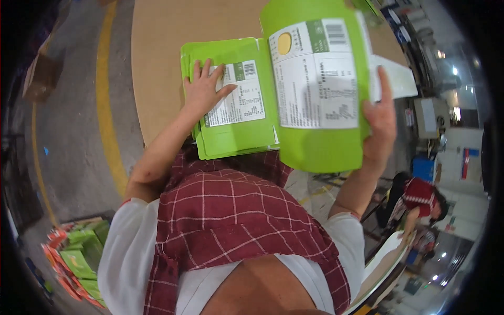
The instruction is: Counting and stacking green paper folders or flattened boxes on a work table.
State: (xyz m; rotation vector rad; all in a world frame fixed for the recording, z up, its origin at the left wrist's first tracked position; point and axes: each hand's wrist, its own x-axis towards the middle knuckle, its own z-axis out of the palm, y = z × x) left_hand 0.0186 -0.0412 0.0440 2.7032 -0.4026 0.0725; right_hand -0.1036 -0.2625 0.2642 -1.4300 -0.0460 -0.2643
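Note:
A flat green cardboard piece [231, 139] with a printed white label lies on the brown table, apparently on top of others like it. My left hand [202, 92] rests flat on it, fingers spread across the label's left side. On the right, my right hand [380, 126] grips the right edge of a second green cardboard sheet [317, 149], which is raised and curved and bears the same kind of label. Its thumb and some fingers are hidden behind the sheet. A pale white flap [396, 81] sticks out beyond that hand.
The brown tabletop [163, 47] reaches away to the far side. Green and orange packages [84, 252] are piled on the floor at lower left. Yellow lines [105, 89] run along the grey floor. At right, another person [417, 202] in dark red works at a curved-looking table [386, 260].

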